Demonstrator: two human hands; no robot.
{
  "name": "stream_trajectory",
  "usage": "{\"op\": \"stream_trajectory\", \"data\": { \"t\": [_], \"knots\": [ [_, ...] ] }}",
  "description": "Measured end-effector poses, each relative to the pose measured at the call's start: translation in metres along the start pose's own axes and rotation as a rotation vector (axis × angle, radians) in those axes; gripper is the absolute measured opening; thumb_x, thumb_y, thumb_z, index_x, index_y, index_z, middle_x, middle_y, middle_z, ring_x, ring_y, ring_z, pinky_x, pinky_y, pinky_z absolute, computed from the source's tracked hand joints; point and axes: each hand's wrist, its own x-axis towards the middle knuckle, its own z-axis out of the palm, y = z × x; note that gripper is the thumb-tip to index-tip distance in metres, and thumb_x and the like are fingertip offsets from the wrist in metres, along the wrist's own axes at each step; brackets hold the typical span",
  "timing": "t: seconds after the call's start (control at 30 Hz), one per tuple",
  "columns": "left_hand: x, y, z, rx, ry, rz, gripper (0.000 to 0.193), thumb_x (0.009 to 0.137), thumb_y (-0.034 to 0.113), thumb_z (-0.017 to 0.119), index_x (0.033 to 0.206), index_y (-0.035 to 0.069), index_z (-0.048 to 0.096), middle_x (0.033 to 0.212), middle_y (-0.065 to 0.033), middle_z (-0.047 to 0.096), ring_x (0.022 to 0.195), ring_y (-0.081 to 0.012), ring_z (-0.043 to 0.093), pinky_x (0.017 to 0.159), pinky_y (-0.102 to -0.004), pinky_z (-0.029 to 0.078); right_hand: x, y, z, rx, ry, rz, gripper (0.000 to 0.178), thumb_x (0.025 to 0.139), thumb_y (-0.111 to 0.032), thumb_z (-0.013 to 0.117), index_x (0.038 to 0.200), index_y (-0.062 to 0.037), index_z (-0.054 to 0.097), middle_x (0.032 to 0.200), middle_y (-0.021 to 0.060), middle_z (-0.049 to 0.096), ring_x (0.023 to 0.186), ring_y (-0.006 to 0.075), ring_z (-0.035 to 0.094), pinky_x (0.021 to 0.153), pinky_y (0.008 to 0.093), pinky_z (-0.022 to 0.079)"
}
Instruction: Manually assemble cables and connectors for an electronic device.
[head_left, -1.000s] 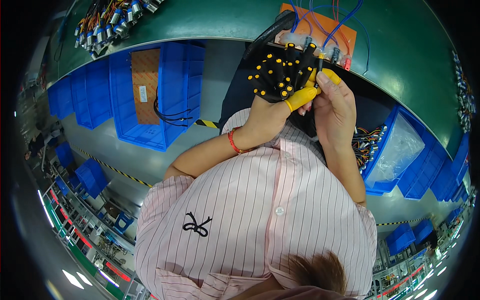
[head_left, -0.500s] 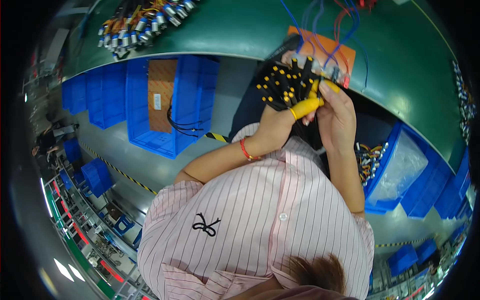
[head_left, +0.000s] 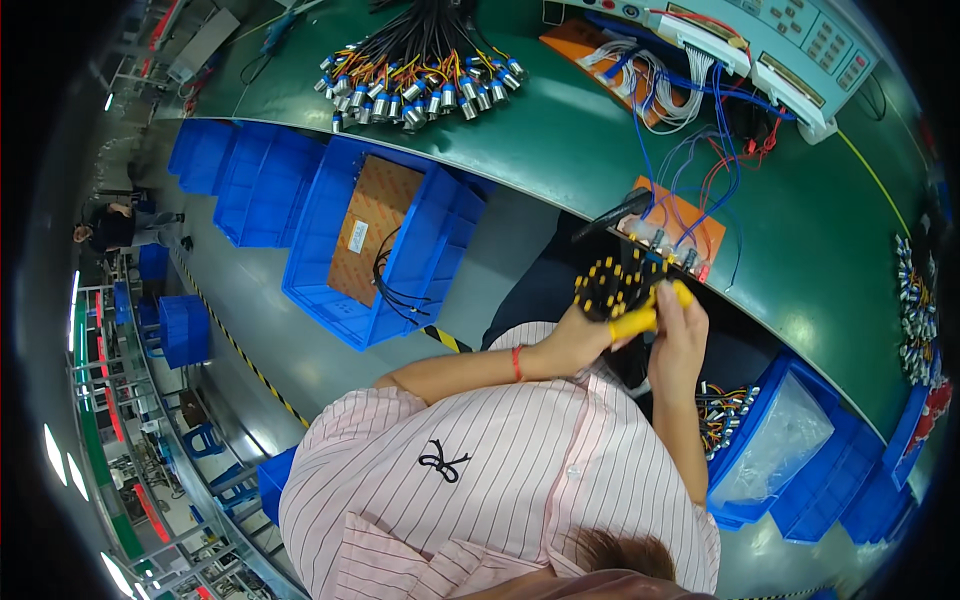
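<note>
My left hand (head_left: pixel 583 342) is closed around a bundle of black cables (head_left: pixel 597 299) whose many yellow tips point up and away from me. A yellow cover sits on its thumb. My right hand (head_left: pixel 680 340) meets it at the bundle's right side, thumb and fingers pinched together. What lies between those right fingertips is hidden. Just beyond both hands, at the table's edge, stands an orange board (head_left: pixel 695 225) with a row of connectors and blue and red wires. A black cable-like piece (head_left: pixel 610 213) reaches toward the board from the left.
On the green table (head_left: pixel 480 160) lies a heap of cables with silver-and-blue connectors (head_left: pixel 420 95). A pale instrument (head_left: pixel 800 50) with wired sockets stands at the back right. Blue bins (head_left: pixel 335 310) sit below the table edge at left; another blue bin holding clear plastic (head_left: pixel 775 440) is at right.
The view has shifted, so the table and instrument show more. Both hands stay together at the bundle, appearing lower in the picture and slightly farther from the orange board.
</note>
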Motion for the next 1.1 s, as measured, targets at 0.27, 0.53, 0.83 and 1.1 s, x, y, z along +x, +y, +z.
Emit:
{"op": "stream_trajectory", "data": {
  "t": [0.27, 0.53, 0.83, 1.1],
  "knots": [
    [0.005, -0.011, -0.007, 0.064, 0.078, 0.157, 0.019, 0.096, 0.013, 0.057, 0.109, 0.000, 0.061, 0.086, -0.0033, 0.064, 0.083, -0.0109, 0.060, 0.080, -0.0278, 0.047, 0.009, 0.037, -0.036, 0.510, 0.206, 0.181, 0.018, 0.098, -0.017, 0.053, 0.099, 0.0004, 0.057, 0.077, 0.0069, 0.058, 0.074, 0.0190, 0.061, 0.073, 0.0306, 0.049],
    [0.006, 0.000, -0.012, 0.054, -0.104, 0.056, 0.015, 0.098, 0.013, 0.052, 0.102, 0.002, 0.061, 0.080, -0.0029, 0.061, 0.072, -0.0095, 0.057, 0.065, -0.0248, 0.046, -0.006, 0.015, -0.003, 0.021, -0.102, -0.014, 0.027, 0.099, -0.013, 0.050, 0.121, 0.0025, 0.054, 0.088, 0.0048, 0.056, 0.059, 0.0051, 0.048, 0.054, 0.0204, 0.044],
    [0.006, -0.009, -0.014, -0.024, 0.005, 0.015, 0.020, 0.097, 0.012, 0.054, 0.110, 0.000, 0.062, 0.089, -0.0069, 0.064, 0.078, -0.0132, 0.060, 0.072, -0.0270, 0.049, 0.004, 0.006, 0.000, 0.182, -0.043, 0.056, 0.020, 0.095, -0.013, 0.059, 0.107, 0.0025, 0.060, 0.079, 0.0040, 0.056, 0.060, 0.0068, 0.049, 0.049, 0.0228, 0.043],
    [0.010, -0.030, -0.022, 0.011, 0.044, 0.045, 0.018, 0.095, 0.007, 0.055, 0.111, 0.000, 0.062, 0.088, -0.0040, 0.065, 0.080, -0.0107, 0.062, 0.073, -0.0248, 0.050, 0.001, 0.019, -0.004, 0.132, -0.049, 0.048, 0.014, 0.093, -0.006, 0.061, 0.102, 0.0051, 0.061, 0.079, 0.0028, 0.054, 0.059, 0.0075, 0.048, 0.051, 0.0228, 0.039]
  ]
}}
